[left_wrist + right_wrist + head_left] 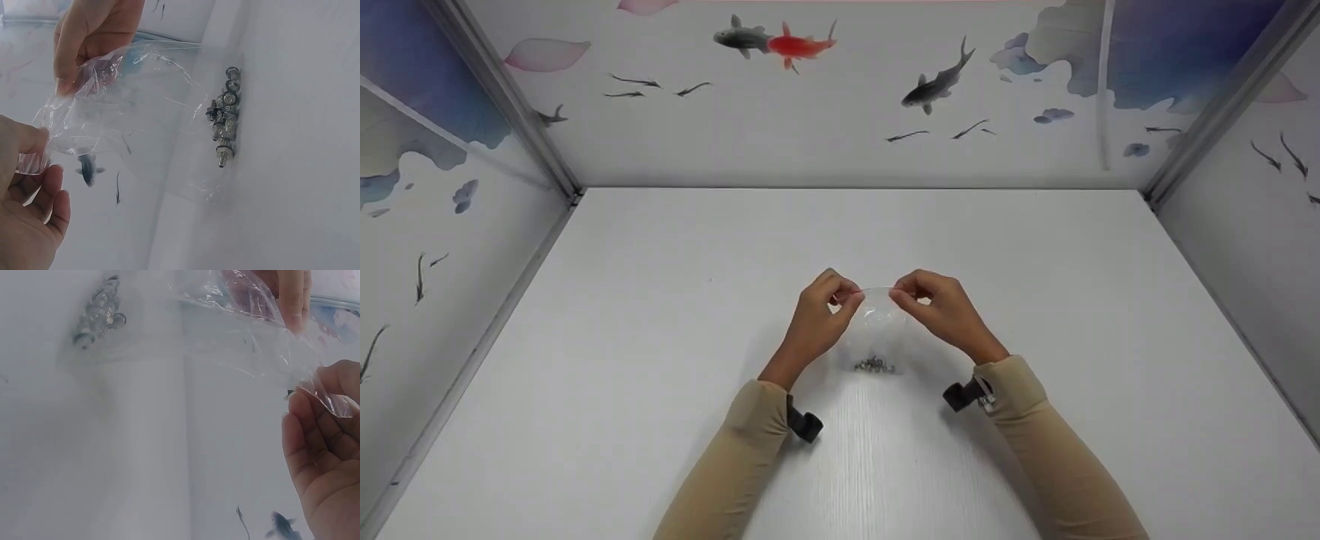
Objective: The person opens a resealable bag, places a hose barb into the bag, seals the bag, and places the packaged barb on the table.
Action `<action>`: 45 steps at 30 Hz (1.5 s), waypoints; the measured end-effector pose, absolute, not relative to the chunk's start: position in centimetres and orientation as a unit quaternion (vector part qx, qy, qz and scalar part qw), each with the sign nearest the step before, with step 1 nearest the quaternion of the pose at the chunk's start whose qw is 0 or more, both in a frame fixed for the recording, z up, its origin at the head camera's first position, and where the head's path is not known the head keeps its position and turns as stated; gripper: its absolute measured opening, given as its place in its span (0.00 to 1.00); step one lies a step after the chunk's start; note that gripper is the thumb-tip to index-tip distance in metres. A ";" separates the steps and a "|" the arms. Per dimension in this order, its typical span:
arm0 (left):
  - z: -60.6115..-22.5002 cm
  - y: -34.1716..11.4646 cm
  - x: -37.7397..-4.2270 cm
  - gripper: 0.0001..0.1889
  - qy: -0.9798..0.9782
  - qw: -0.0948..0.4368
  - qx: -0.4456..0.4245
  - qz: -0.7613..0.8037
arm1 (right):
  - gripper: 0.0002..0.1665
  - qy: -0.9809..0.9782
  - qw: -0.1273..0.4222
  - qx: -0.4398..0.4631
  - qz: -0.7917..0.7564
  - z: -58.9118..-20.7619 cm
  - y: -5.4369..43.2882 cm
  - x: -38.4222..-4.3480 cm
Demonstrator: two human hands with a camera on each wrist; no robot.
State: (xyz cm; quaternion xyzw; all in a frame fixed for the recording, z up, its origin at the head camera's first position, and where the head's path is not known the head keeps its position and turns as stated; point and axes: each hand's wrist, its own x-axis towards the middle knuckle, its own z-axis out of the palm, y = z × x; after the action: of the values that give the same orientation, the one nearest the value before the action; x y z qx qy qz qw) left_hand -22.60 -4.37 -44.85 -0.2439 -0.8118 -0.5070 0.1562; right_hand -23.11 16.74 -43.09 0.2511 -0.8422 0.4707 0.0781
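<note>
A clear plastic bag (879, 326) hangs between the two hands, its top edge pinched at both sides. My left hand (823, 309) grips the left part of the edge between thumb and fingers. The right part is pinched by my right hand (945, 309) in the same way. Small metal screws with washers (225, 121) lie bunched along the bottom of the bag. In the right wrist view, the same metal screws (101, 312) look blurred through the plastic. The bag's upper part (84, 112) is creased near the fingers.
A white table (660, 240) spreads beneath the hands. White panels printed with fish (840, 142) stand along its back and sides, joined by grey metal posts (521, 97). A small black camera (808, 426) sits on the left wrist, another black camera (958, 396) on the right.
</note>
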 end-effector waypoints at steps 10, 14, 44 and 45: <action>-44.8 -4.1 -22.5 0.05 -0.803 0.151 -0.244 -0.521 | 0.09 -0.846 0.070 0.260 0.460 -43.0 16.5 -23.0; -44.7 -4.0 -22.5 0.05 -0.801 0.146 -0.246 -0.526 | 0.10 -0.843 0.068 0.266 0.463 -42.9 16.3 -22.9; -43.9 -5.4 -22.8 0.08 -0.818 0.118 -0.283 -0.487 | 0.11 -0.862 0.084 0.248 0.435 -42.4 16.6 -23.8; -43.8 -5.6 -22.8 0.08 -0.819 0.115 -0.284 -0.486 | 0.11 -0.862 0.081 0.249 0.435 -42.3 16.8 -23.8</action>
State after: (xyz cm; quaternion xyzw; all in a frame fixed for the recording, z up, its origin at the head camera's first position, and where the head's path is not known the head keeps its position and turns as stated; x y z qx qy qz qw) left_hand -22.78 -5.57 -43.75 -0.2845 -0.8185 -0.4857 0.1149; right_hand -23.80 16.78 -42.30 0.2494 -0.8617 0.4345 0.0809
